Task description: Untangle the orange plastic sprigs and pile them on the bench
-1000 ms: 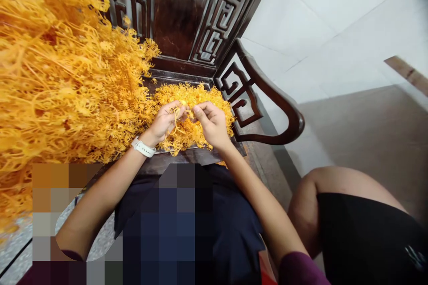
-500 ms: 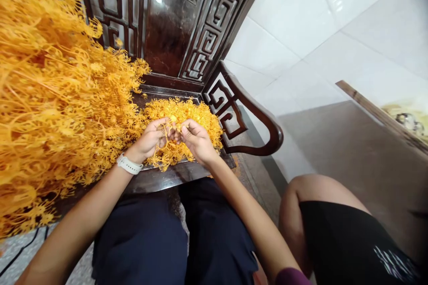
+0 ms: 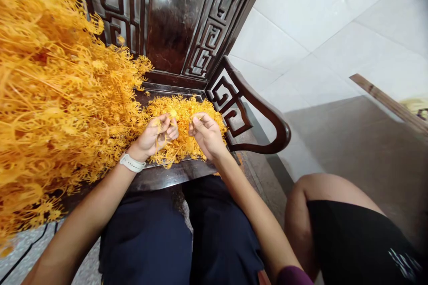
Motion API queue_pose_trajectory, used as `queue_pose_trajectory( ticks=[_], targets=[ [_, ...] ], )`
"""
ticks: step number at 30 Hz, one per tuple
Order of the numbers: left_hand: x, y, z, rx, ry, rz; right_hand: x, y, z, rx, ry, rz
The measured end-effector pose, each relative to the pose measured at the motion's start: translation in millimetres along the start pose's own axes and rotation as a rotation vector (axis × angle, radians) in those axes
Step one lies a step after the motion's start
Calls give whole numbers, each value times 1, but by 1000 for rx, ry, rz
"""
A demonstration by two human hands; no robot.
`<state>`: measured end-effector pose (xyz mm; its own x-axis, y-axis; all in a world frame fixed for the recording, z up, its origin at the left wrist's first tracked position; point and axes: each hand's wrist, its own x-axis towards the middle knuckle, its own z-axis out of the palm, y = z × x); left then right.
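Note:
My left hand [image 3: 155, 136] and my right hand [image 3: 207, 136] work over a small heap of orange-yellow branching plastic sprigs [image 3: 182, 118]. Both sets of fingers are curled and pinch thin strands from that heap, with a narrow gap between the hands. The heap lies on the dark wooden chair seat [image 3: 174, 178]. Further left, a much larger mass of the same sprigs [image 3: 56, 98] spills over the seat edge, touching the heap. A white watch [image 3: 132, 163] circles my left wrist.
The chair's carved fretwork back [image 3: 177, 22] and curved armrest [image 3: 264, 116] rise beyond my hands. My dark blue trousers [image 3: 147, 240] lie below the seat. A person's bare knee and black shorts [image 3: 347, 236] sit at right, before a white tiled wall [image 3: 301, 40] and grey floor.
My hands have drawn slightly apart, their fingertips no longer meeting. The view has swung since the oldest frame, moving the chair and sprigs within the picture.

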<state>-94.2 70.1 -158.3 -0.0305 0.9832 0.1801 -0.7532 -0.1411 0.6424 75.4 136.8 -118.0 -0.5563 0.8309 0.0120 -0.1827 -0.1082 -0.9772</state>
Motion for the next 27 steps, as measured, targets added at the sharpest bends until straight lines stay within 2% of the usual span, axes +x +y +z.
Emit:
queue_pose_trajectory(
  ticks=[3, 7, 10, 13, 16, 18, 21, 27],
  targets=[
    [2, -6, -3, 116, 19, -50, 4, 7, -10, -146, 150, 12],
    [3, -11, -7, 250, 16, -55, 3, 5, -13, -329, 189, -72],
    [3, -9, -7, 344, 6, -32, 0, -2, -4, -397, 92, -105],
    [4, -4, -5, 602, -46, 19, -2, -5, 4, -429, -21, -30],
    [5, -1, -8, 898, -76, 79, -2, -2, 3, -434, -31, 15],
    [7, -1, -12, 955, -55, 108, -2, 1, -2, -413, -31, 12],
    [10, -3, -17, 890, -12, 139, -3, 4, -7, -308, -30, 7],
    [4, -18, -8, 329, -45, -24, -9, 7, 5, 127, -160, 152]
  ],
)
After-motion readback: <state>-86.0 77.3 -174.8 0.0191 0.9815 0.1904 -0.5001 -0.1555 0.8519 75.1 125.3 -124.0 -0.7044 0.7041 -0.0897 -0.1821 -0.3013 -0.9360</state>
